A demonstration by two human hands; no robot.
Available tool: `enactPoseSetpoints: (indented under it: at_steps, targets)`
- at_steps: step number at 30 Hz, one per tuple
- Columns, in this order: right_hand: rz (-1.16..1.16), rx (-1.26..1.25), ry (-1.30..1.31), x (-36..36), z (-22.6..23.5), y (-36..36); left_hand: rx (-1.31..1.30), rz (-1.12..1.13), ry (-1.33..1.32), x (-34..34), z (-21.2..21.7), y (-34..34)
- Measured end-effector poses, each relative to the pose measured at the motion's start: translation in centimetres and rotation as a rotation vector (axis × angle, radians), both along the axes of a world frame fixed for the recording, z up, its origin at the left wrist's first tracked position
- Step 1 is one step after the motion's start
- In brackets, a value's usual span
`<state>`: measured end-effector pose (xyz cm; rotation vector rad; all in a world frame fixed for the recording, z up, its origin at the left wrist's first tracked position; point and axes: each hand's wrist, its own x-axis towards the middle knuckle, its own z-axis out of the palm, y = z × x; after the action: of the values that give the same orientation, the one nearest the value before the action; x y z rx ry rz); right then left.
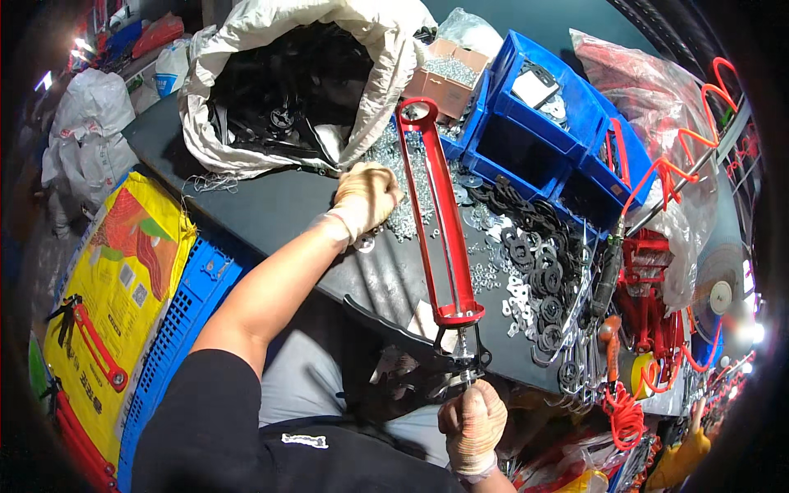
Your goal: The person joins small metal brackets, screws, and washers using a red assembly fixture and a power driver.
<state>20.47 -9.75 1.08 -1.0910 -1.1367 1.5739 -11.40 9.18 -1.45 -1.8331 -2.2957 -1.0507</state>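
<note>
Currently our right hand point(472, 425) grips the red caulking gun point(444, 218) at the bench's near edge, left hand point(366, 195) closed over loose screws point(407, 177); swinging the frame could scatter them.

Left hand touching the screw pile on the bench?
Touching. The head view shows the gloved left hand resting on the silver screw pile, its fingers curled into the screws with no gap visible.

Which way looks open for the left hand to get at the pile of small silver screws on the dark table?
Probably yes: the left hand already rests at the edge of the screws, nothing between; the red caulking gun lies just beyond.
</note>
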Motion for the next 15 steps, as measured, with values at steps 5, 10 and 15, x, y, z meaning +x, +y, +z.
enactPoseSetpoints:
  at_steps: [5, 10, 15]
  targets:
    - [-0.082, 0.294, -0.298, 1.2, -0.2, -0.3, 0.909, -0.271, -0.860, 2.5, 3.2, -4.2]
    - [-0.014, 0.528, -0.457, 2.5, 0.3, -0.9, 0.597, -0.253, -0.485, 3.0, 6.1, -7.1]
    - [-0.025, 0.113, -0.166, 3.3, 1.4, -1.5, 0.653, -0.342, -0.849, 4.0, 6.4, -8.0]
